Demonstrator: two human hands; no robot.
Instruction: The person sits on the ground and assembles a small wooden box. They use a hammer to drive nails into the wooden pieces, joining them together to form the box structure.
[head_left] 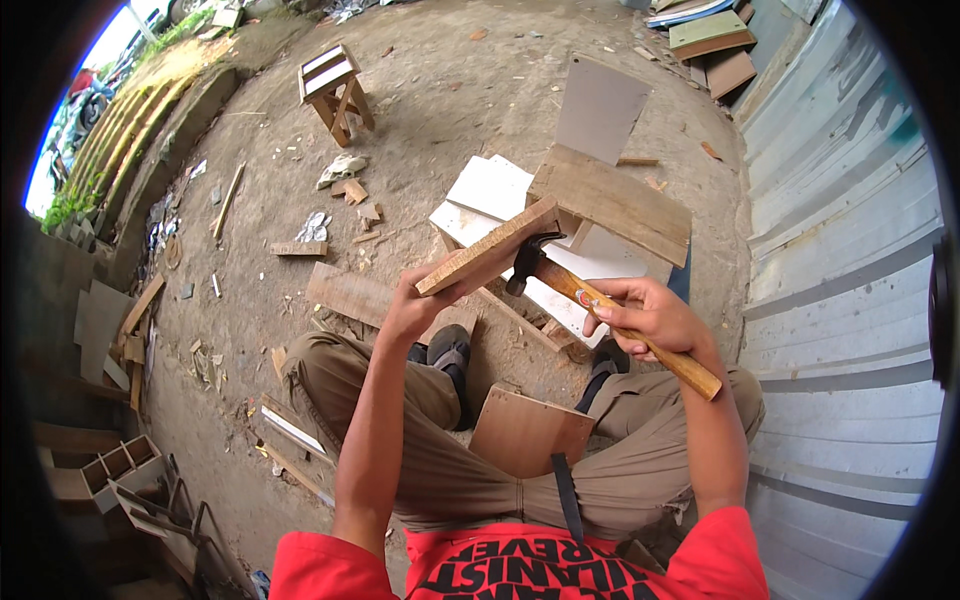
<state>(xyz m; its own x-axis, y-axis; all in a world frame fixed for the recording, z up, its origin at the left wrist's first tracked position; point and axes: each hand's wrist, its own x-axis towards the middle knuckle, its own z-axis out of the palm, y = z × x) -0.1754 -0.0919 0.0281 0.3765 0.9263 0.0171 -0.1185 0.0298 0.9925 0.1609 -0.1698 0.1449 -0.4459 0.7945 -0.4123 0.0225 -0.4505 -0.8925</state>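
Note:
My left hand [418, 305] grips the near end of a wooden board [490, 248], holding it tilted up in front of me. In my right hand [650, 318] is a claw hammer [566, 284] with a wooden handle and a dark metal head. The hammer's head lies against or very close to the board's right side; contact I cannot make out for sure. Just beyond, a brown wooden panel [620, 205] rests on white boards [560, 300]. Between my legs lies a squarish plywood piece [530, 432], with a black strip [566, 490] at its near edge.
A small wooden stool [332, 85] stands at the far left. A grey panel [600, 110] leans beyond the boards. Wood scraps [352, 190] litter the dirt floor. Corrugated metal sheeting [850, 330] walls the right side. Wooden frames [125, 465] are piled at the lower left.

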